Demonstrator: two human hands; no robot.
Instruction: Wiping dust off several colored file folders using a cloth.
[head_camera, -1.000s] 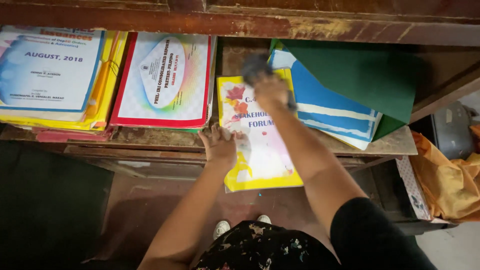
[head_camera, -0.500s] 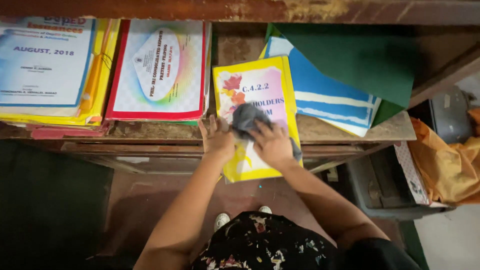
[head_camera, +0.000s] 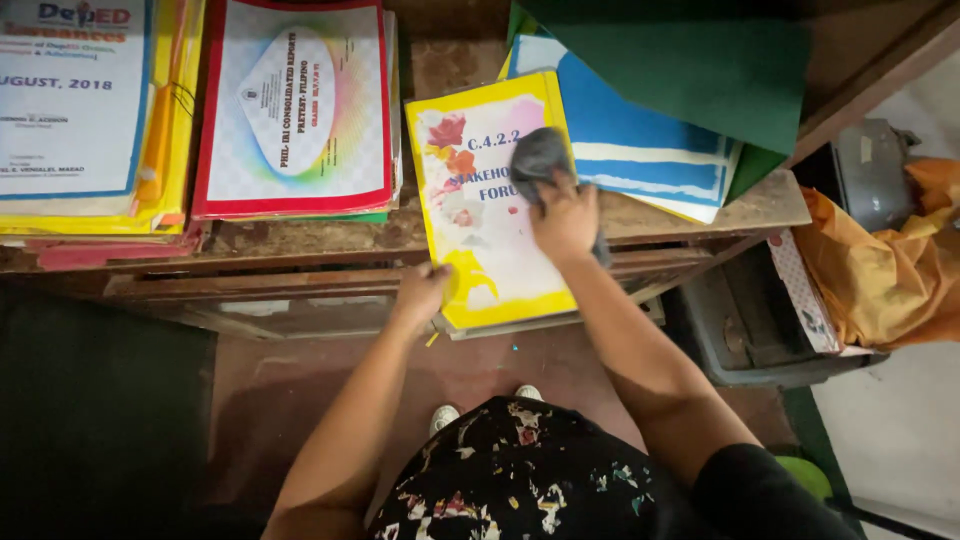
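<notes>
1. Worn brown wood makes up the shelf (head_camera: 330, 240), its top scuffed and its front edge chipped, with a reddish floor (head_camera: 300, 390) below it.
2. The right hand (head_camera: 565, 215) is closed on a dark grey cloth (head_camera: 540, 158), the fingers bunched over it and pressing it down onto the cover of a yellow folder (head_camera: 490, 260).
3. The left hand (head_camera: 420, 290) grips the folder's lower left edge, thumb on the cover and fingers curled under the rim.
4. The yellow folder lies flat on the shelf, its far part resting on the wood and its near end jutting out past the front edge, over the floor. Its cover has a white panel with red and orange flowers near the upper left.
5. Just right of it, partly tucked under its edge, lies a blue folder (head_camera: 640, 150) with pale stripes, and a dark green sheet (head_camera: 700, 70) overlaps that one from above.
6. Left of the yellow folder, with a strip of bare wood between, sits a red-bordered booklet (head_camera: 295, 110) atop a small stack.
7. Farther left is a blue-and-white booklet (head_camera: 70, 100) on a yellow pile.
8. At the right, beside the shelf, orange fabric (head_camera: 890, 270) is heaped near a grey box (head_camera: 750, 330).
9. White shoe tips (head_camera: 445, 415) show on the floor above a dark, paint-flecked garment (head_camera: 520, 480).
</notes>
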